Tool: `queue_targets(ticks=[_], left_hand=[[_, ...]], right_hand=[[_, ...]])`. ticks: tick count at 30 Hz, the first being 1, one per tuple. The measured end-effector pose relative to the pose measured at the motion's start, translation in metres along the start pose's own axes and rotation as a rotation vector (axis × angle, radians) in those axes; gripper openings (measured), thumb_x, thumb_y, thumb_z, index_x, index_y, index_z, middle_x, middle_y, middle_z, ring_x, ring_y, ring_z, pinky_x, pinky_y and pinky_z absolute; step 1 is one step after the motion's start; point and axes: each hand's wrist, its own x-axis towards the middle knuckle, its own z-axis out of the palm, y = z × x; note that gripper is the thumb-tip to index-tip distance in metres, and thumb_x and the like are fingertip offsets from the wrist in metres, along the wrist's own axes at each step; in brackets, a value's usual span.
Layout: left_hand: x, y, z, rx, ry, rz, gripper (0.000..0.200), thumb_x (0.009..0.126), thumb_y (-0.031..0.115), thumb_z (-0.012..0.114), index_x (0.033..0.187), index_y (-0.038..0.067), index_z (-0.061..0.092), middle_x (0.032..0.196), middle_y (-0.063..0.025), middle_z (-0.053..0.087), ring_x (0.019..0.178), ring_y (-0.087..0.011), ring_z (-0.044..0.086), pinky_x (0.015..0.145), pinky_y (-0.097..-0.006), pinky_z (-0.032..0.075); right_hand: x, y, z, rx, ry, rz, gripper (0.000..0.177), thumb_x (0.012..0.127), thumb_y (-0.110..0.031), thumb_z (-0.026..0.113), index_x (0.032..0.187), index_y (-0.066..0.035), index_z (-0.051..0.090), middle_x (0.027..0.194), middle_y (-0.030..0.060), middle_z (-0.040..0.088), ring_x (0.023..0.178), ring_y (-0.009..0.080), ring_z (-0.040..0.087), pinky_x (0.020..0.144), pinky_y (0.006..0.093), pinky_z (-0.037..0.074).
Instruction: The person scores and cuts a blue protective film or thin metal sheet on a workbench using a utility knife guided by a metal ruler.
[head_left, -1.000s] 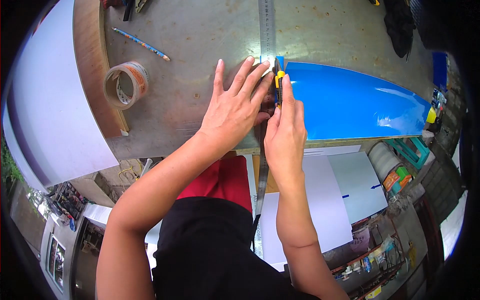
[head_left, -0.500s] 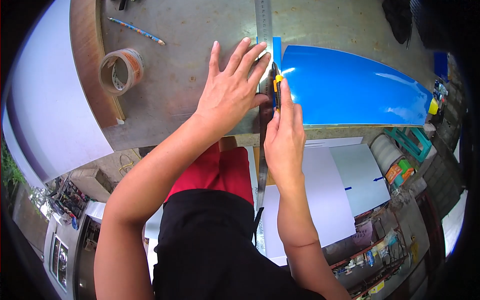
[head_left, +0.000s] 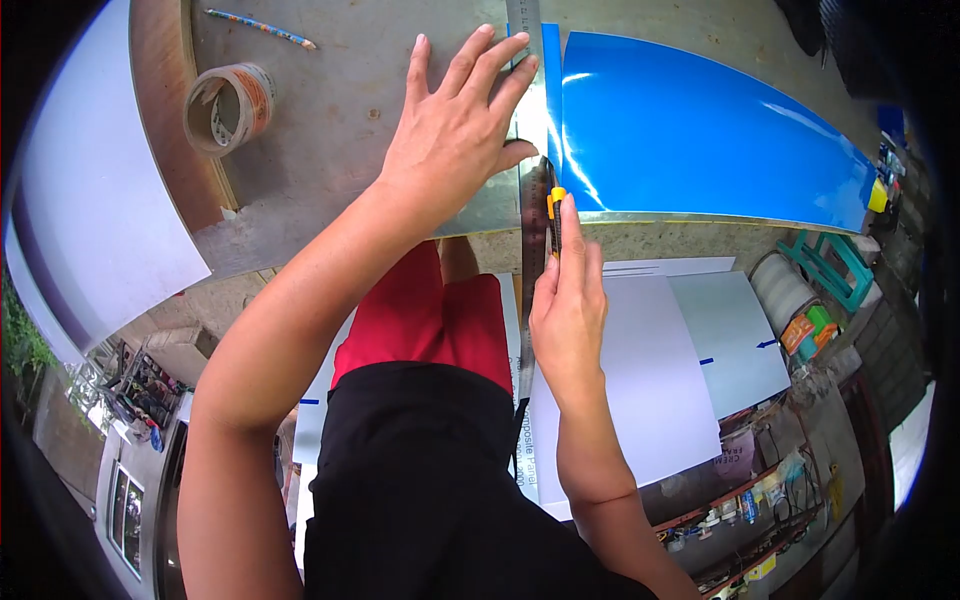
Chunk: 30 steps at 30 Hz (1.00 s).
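A long metal ruler (head_left: pixel 534 200) lies across the blue strip and over the table's near edge. My left hand (head_left: pixel 450 125) is spread flat, its fingertips and thumb against the ruler's left side. In my right hand (head_left: pixel 570 310) is a yellow and black utility knife (head_left: pixel 557 215), its blade tip at the ruler's right edge, near the lower end of the narrow blue strip (head_left: pixel 554 90). A large curved blue sheet (head_left: pixel 690 130) lies just right of the strip, with a thin gap between them.
On the metal table (head_left: pixel 330 120) are a roll of tape (head_left: pixel 230 108) and a pencil (head_left: pixel 262 29). A white curved panel (head_left: pixel 100 180) stands at the left. White sheets (head_left: pixel 630 370) lie below the table's edge, near a green stool (head_left: pixel 835 265).
My right hand has drawn the knife down along the ruler, toward my body. The table and its objects sit higher in the view. My left hand remains spread by the ruler.
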Motion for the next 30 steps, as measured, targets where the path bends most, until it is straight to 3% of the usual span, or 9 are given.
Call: queue_targets(ticks=[2, 8, 10, 13, 30], left_hand=[[0.0, -0.001, 0.003, -0.007, 0.026, 0.016, 0.08, 0.092, 0.053, 0.078, 0.157, 0.014, 0.054, 0.166, -0.0058, 0.043, 0.16, -0.0283, 0.032, 0.128, -0.0708, 0.019], [0.003, 0.0, -0.009, 0.015, 0.028, 0.009, 0.086, 0.087, 0.055, 0.082, 0.159, 0.019, 0.051, 0.17, -0.0034, 0.04, 0.162, -0.0262, 0.029, 0.131, -0.0664, 0.015], [0.005, 0.004, -0.032, -0.004, -0.149, 0.026, 0.084, 0.096, 0.052, 0.074, 0.157, -0.001, 0.048, 0.165, -0.0168, 0.04, 0.161, -0.0353, 0.027, 0.131, -0.0648, 0.018], [0.004, -0.001, -0.016, -0.001, -0.097, 0.044, 0.083, 0.097, 0.051, 0.072, 0.158, 0.001, 0.047, 0.168, -0.017, 0.037, 0.162, -0.037, 0.024, 0.129, -0.0703, 0.016], [0.001, -0.004, -0.006, 0.043, -0.077, 0.049, 0.085, 0.096, 0.053, 0.073, 0.158, 0.002, 0.047, 0.169, -0.0161, 0.035, 0.163, -0.0362, 0.023, 0.13, -0.0684, 0.016]], right_hand=[[-0.007, 0.002, 0.001, 0.005, -0.002, 0.009, 0.087, 0.096, 0.01, 0.06, 0.173, -0.015, 0.028, 0.113, 0.0204, 0.057, 0.088, 0.0422, 0.068, 0.074, 0.0533, 0.056], [-0.023, 0.01, 0.006, 0.009, 0.007, 0.003, 0.088, 0.095, 0.011, 0.06, 0.173, -0.015, 0.028, 0.115, 0.0205, 0.057, 0.09, 0.0423, 0.068, 0.074, 0.053, 0.057], [-0.028, 0.012, 0.007, 0.009, 0.014, -0.003, 0.088, 0.095, 0.011, 0.06, 0.173, -0.015, 0.028, 0.116, 0.0205, 0.057, 0.09, 0.0423, 0.068, 0.074, 0.0529, 0.057], [-0.034, 0.013, 0.006, -0.001, 0.004, 0.011, 0.088, 0.095, 0.011, 0.06, 0.173, -0.015, 0.028, 0.117, 0.0208, 0.058, 0.091, 0.0425, 0.068, 0.074, 0.0528, 0.057], [-0.052, 0.02, 0.01, 0.031, -0.016, 0.041, 0.088, 0.095, 0.011, 0.061, 0.173, -0.014, 0.029, 0.119, 0.0215, 0.058, 0.094, 0.0432, 0.068, 0.077, 0.0537, 0.057]])
